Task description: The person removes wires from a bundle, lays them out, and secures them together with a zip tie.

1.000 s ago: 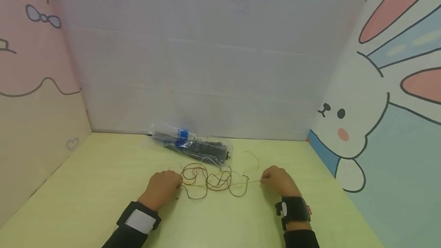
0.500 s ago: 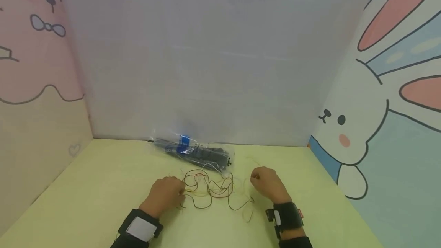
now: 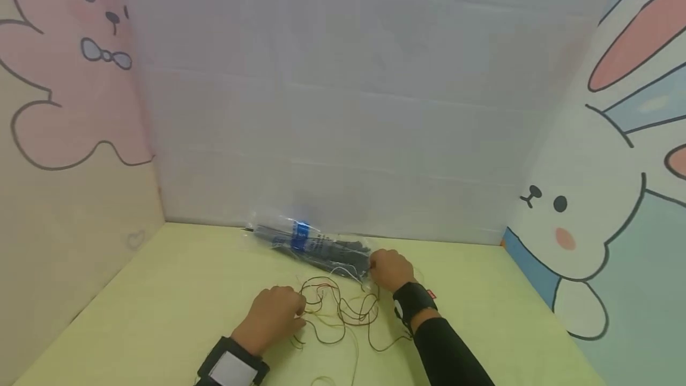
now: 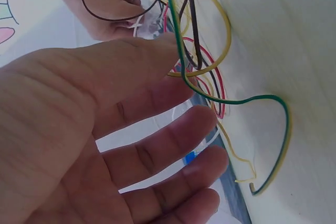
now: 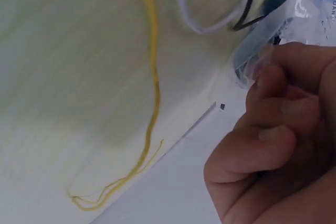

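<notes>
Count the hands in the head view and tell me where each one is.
2. The left hand is at the left edge of the tangled wires; the right hand is at the right end of the plastic bag. No other hand shows.

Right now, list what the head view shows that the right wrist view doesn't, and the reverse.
Only the head view shows the left hand and, on the side wall, the rabbit drawing.

Only the right wrist view shows clearly how the end of a yellow strand splits into thin fibres.

Both show the right hand at the plastic bag, with a white strand nearby.
</notes>
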Motion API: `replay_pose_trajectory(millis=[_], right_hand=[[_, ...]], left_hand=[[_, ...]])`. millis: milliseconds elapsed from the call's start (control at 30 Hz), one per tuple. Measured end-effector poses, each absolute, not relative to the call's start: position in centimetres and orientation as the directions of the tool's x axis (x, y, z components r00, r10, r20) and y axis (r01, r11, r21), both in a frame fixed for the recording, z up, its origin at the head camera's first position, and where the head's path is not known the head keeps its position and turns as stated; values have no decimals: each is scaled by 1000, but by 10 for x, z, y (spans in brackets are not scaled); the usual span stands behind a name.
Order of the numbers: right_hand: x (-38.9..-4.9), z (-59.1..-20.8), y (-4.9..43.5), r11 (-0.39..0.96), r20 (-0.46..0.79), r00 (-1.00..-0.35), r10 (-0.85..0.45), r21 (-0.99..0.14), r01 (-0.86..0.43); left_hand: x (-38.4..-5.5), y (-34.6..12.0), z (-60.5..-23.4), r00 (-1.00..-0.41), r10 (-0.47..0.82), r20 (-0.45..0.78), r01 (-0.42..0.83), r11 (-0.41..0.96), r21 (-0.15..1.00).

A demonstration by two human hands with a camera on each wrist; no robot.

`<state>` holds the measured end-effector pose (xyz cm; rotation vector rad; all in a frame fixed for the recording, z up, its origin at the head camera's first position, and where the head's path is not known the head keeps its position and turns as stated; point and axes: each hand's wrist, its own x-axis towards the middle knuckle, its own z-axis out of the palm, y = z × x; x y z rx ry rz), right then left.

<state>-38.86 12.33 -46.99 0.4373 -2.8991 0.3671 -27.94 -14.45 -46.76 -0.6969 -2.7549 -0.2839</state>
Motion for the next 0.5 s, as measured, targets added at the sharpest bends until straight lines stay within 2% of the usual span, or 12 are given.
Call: replay_pose_trajectory(millis=[233, 500], right_hand=[[-396, -475, 115, 966, 261, -945, -195, -114, -231], [-393, -475, 112, 980, 198, -963, -182, -40, -194]], left_hand=[[-277, -140, -460, -780, 451, 433, 525, 849, 62], [-273, -139, -458, -787, 447, 426, 521, 851, 68]])
